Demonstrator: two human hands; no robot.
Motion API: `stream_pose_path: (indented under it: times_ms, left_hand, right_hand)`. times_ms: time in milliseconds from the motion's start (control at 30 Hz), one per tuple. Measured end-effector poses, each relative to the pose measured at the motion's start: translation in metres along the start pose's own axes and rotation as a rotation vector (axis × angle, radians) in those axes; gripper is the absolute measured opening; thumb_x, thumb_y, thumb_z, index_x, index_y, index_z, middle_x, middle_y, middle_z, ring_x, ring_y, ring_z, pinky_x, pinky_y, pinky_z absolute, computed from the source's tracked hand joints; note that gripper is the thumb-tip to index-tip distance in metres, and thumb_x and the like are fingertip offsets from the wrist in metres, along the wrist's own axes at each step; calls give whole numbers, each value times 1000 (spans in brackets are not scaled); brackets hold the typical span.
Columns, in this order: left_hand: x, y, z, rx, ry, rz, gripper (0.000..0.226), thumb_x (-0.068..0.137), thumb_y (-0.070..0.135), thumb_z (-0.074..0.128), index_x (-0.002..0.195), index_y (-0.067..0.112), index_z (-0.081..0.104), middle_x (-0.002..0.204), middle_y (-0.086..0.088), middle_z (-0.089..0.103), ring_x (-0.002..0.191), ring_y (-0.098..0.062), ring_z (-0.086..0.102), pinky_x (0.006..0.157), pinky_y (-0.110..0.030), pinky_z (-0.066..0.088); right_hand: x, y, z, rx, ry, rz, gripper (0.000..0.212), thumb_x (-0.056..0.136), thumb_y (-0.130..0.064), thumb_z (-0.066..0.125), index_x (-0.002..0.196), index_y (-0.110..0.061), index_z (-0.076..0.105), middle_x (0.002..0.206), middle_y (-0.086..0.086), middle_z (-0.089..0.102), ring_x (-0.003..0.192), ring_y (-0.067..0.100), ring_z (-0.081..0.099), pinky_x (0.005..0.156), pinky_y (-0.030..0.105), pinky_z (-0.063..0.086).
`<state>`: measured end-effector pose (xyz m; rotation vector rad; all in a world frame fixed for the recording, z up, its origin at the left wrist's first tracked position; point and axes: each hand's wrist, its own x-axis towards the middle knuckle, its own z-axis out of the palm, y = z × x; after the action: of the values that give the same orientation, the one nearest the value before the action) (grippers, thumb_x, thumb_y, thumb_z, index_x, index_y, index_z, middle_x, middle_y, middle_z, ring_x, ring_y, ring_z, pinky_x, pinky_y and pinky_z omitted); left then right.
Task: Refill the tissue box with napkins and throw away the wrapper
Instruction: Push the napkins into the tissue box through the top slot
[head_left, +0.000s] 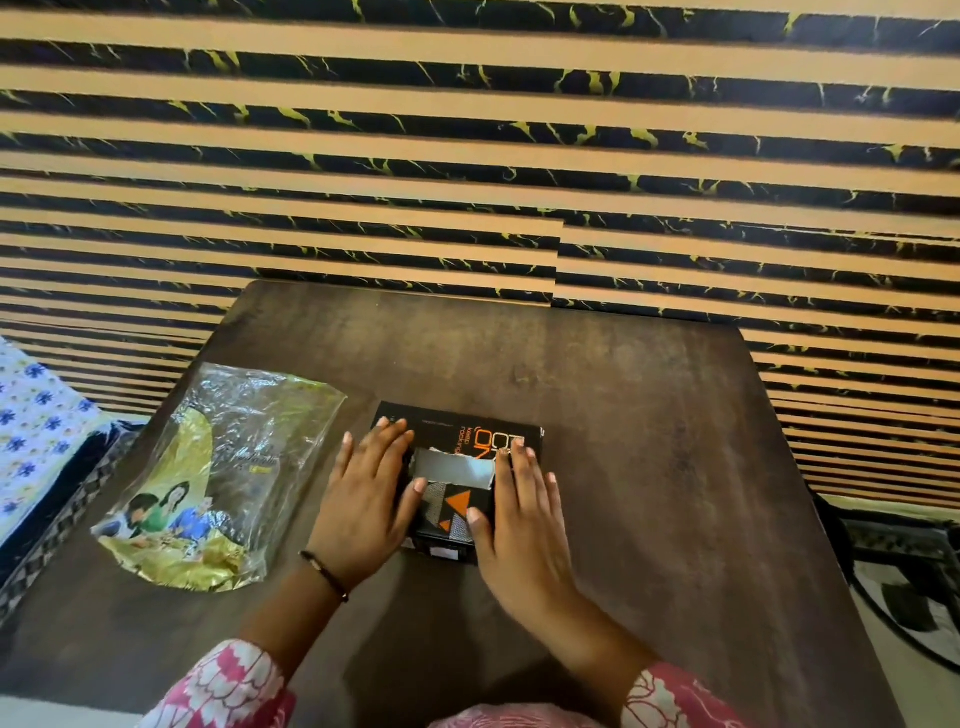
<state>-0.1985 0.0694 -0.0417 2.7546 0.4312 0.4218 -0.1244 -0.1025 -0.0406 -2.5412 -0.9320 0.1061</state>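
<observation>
A black tissue box (457, 436) with orange print sits in the middle of the dark wooden table (649, 441). A grey-white napkin (451, 469) shows through the slot in its top. My left hand (366, 506) lies flat against the box's left side, fingers spread over its top edge. My right hand (524, 525) lies flat on the box's right side, fingertips on the top. Both hands press the box between them. The clear plastic wrapper (218, 478), printed in gold with pictures of people, lies crumpled and flat on the table to the left of the box.
A wall (467, 156) of tan slats and black marble strips stands right behind the table. A blue-flowered cloth (36, 431) lies at the far left. A patterned rug (909, 582) covers the floor at the right. Pink-and-white sleeves show at the bottom.
</observation>
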Motion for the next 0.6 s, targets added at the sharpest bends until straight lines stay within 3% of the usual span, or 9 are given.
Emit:
stream_pose_path:
  times_ms: [100, 233, 400, 600]
  left_hand:
    - [2, -8, 6, 81, -88, -10, 68, 91, 56, 13, 137, 12, 37, 147, -7, 38, 138, -19, 28, 115, -41, 9]
    - [24, -10, 16, 66, -91, -45, 63, 89, 51, 26, 138, 12, 38, 148, -6, 37, 138, -20, 30, 115, -38, 13]
    - [75, -18, 27, 61, -86, -23, 64, 87, 49, 31, 135, 8, 41, 145, -10, 41, 136, -25, 34, 113, -41, 19]
    - [147, -31, 42, 66, -61, -12, 62, 86, 47, 31, 136, 11, 39, 146, -7, 40, 137, -23, 32, 112, -39, 18]
  right_hand:
    - [8, -1, 12, -85, 9, 53, 73, 89, -58, 14, 145, -11, 18, 154, 9, 24, 142, 22, 19, 113, 41, 9]
    - [35, 7, 13, -125, -6, 81, 79, 87, -61, 1, 144, -11, 21, 153, 7, 27, 142, 20, 21, 114, 42, 12]
    - [87, 25, 8, -166, -7, 53, 72, 89, -57, 15, 145, -12, 23, 154, 5, 25, 143, 17, 19, 116, 40, 9]
    - [157, 44, 6, -146, -12, 75, 73, 86, -59, 13, 147, -19, 10, 158, -1, 10, 144, 12, 2, 115, 35, 1]
